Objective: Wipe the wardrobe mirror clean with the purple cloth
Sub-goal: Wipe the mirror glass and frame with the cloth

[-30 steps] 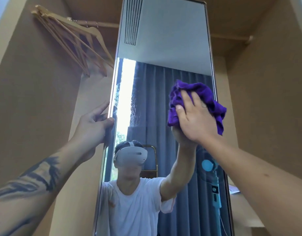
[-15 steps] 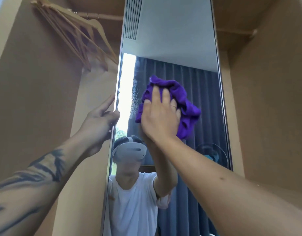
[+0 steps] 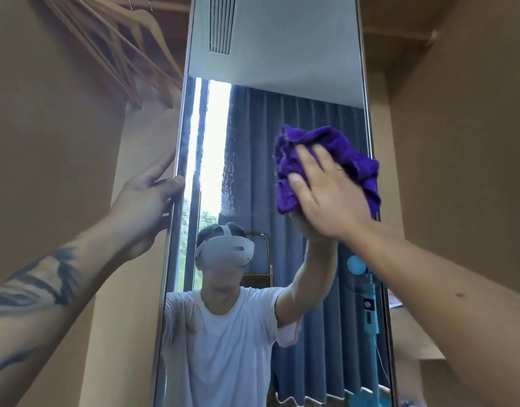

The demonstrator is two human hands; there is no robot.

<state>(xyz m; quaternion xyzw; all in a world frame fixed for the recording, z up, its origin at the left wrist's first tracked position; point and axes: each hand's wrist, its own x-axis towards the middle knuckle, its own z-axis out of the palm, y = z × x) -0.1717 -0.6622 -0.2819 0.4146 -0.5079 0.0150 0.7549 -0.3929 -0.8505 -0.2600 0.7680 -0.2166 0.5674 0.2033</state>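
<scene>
purple cloth (image 3: 335,148) against mirror (image 3: 282,54)

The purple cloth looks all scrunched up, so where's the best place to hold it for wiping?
Probably its bunched middle, from the room side: the purple cloth lies crumpled against the mirror, and the right hand presses flat there.
</scene>
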